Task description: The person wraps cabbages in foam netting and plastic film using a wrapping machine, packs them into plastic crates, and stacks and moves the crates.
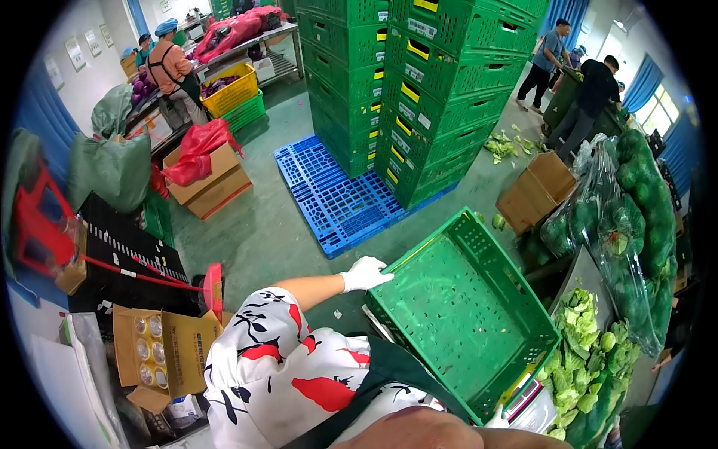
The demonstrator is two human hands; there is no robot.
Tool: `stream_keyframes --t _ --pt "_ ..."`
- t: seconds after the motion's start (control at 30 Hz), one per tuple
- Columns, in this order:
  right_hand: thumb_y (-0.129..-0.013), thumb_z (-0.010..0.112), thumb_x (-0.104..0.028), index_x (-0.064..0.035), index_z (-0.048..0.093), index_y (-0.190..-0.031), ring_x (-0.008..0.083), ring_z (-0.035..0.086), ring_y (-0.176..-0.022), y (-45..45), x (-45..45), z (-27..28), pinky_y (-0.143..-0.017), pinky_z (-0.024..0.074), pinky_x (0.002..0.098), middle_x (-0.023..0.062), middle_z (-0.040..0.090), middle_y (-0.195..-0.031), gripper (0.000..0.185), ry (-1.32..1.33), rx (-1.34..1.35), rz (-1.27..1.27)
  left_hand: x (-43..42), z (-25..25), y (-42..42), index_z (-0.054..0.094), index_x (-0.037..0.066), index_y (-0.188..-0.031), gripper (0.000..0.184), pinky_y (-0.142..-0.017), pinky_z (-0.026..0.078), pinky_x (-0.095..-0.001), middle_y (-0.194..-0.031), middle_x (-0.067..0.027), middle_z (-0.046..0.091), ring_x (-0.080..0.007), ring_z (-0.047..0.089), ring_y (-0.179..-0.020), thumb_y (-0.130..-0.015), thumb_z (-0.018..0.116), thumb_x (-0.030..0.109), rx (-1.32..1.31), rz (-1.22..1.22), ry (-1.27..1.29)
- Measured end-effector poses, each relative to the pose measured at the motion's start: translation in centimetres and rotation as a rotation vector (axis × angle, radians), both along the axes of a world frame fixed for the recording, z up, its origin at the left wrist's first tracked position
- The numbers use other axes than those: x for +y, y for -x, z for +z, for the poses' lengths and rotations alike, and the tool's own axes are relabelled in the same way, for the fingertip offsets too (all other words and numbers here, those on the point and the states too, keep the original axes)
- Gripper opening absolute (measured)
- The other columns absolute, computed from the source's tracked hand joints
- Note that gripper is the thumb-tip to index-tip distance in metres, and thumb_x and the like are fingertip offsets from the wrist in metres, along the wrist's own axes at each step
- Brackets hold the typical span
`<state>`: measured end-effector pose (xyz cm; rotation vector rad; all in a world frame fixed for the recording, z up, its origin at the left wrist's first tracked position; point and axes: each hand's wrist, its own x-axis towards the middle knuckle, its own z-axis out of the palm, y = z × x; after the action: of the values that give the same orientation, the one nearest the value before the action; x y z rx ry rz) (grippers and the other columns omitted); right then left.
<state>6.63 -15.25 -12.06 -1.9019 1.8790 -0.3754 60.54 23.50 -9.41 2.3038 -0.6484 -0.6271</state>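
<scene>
1. Beyond the worker, stacked green crates stand on a blue plastic pallet.
2. Before the worker's body is one green plastic crate, leafy greens near its right end; bearing both ends evenly should keep it steady.
3. The gloved left hand curls over one end rim; the right hand is at the opposite end, its closure too hidden to tell.

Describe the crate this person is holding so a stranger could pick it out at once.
Find the blue pallet bearing tall green stacks. Below it in the picture is a green crate, the gloved left hand at its left corner and the mostly hidden right hand at its bottom end. Unlike the stacked crates, it is held apart, its open top facing the camera.
</scene>
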Motion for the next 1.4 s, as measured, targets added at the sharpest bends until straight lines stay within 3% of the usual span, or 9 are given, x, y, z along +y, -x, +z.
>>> stream_keyframes --t 0.27,0.3,0.4,0.83,1.0,1.1,1.17,1.2,1.4 --pt "-0.091 0.069 -0.037 0.0032 0.072 -0.094 0.0269 0.060 -0.070 1.0 1.0 -0.4 -0.071 0.0466 0.0409 0.0169 0.070 -0.080 0.040 0.071 -0.076 0.005 -0.2 0.7 0.0 0.071 0.005 -0.115 0.054 -0.080 0.055 -0.0415 -0.090 -0.0196 0.072 -0.0344 0.070 -0.083 -0.084 0.067 0.048 0.020 -0.007 0.002" --pt "-0.091 0.070 -0.032 0.0035 0.072 -0.092 0.0227 0.057 -0.069 -3.9 5.3 5.3 -0.069 0.0457 0.0384 0.0143 0.069 -0.078 0.036 -0.039 -0.383 -0.085 -0.2 0.5 0.0 0.071 0.004 -0.114 0.054 -0.079 0.055 -0.0410 -0.088 -0.0189 0.072 -0.0336 0.071 -0.081 -0.084 0.068 0.048 -0.032 -0.017 0.012" --pt "-0.092 0.070 -0.026 0.0074 0.070 -0.090 0.0158 0.056 -0.053 -2.9 4.2 3.8 -0.052 0.0474 0.0332 0.0091 0.064 -0.068 0.033 -0.017 -0.376 -0.082 -0.3 0.7 0.0 0.071 0.003 -0.113 0.053 -0.078 0.055 -0.0408 -0.086 -0.0189 0.072 -0.0332 0.071 -0.079 -0.084 0.068 0.048 -0.042 -0.028 0.020" --pt "-0.087 0.069 -0.049 0.0051 0.073 -0.092 0.0306 0.060 -0.067 -0.3 0.8 0.6 -0.070 0.0466 0.0445 0.0209 0.069 -0.076 0.054 0.067 -0.168 0.026 -0.8 -2.4 -0.6 0.072 -0.001 -0.102 0.058 -0.083 0.053 -0.0468 -0.092 -0.0243 0.070 -0.0409 0.068 -0.089 -0.086 0.060 0.054 -0.279 -0.106 0.014" --pt "-0.096 0.059 -0.045 0.0014 0.067 -0.118 0.0266 0.066 -0.088 0.2 3.6 1.7 -0.084 0.0505 0.0354 0.0172 0.071 -0.111 0.052 0.181 -0.434 -0.132 -2.2 1.0 3.3 0.038 -0.003 -0.144 0.080 -0.108 0.037 -0.0453 -0.140 -0.0250 0.048 -0.0384 0.046 -0.130 -0.085 0.067 0.042 -0.854 -0.045 0.065" --pt "-0.099 0.059 -0.025 0.0003 0.064 -0.121 0.0211 0.065 -0.095 -0.1 11.8 6.0 -0.086 0.0510 0.0297 0.0133 0.070 -0.110 0.035 0.080 -0.935 -0.091 -4.3 5.8 10.6 0.044 0.000 -0.142 0.070 -0.109 0.036 -0.0453 -0.139 -0.0219 0.050 -0.0366 0.045 -0.132 -0.084 0.069 0.032 -0.824 -0.258 0.286" --pt "-0.097 0.060 -0.019 -0.0003 0.066 -0.117 0.0170 0.066 -0.092 4.4 13.5 -2.0 -0.083 0.0524 0.0295 0.0098 0.070 -0.104 0.027 0.322 -0.780 0.060 -6.7 6.8 16.3 0.047 0.002 -0.141 0.068 -0.110 0.035 -0.0450 -0.140 -0.0191 0.051 -0.0365 0.044 -0.133 -0.083 0.071 0.028 -0.721 -0.525 0.387" --pt "-0.097 0.060 -0.012 -0.0025 0.069 -0.114 0.0139 0.064 -0.085 3.6 17.7 2.2 -0.076 0.0526 0.0292 0.0061 0.070 -0.099 0.022 0.159 -0.664 -0.039 -7.9 7.0 19.1 0.047 0.000 -0.139 0.067 -0.110 0.035 -0.0466 -0.139 -0.0212 0.050 -0.0378 0.045 -0.132 -0.084 0.070 0.030 -0.714 -0.675 0.425" --pt "-0.097 0.059 -0.029 -0.0056 0.072 -0.110 0.0197 0.073 -0.086 5.9 26.3 6.3 -0.076 0.0547 0.0313 0.0129 0.074 -0.092 0.030 0.114 -0.503 -0.039 -16.2 4.4 27.6 0.052 0.003 -0.134 0.060 -0.102 0.043 -0.0456 -0.128 -0.0175 0.061 -0.0322 0.057 -0.119 -0.088 0.069 0.037 -0.738 -1.073 0.271"
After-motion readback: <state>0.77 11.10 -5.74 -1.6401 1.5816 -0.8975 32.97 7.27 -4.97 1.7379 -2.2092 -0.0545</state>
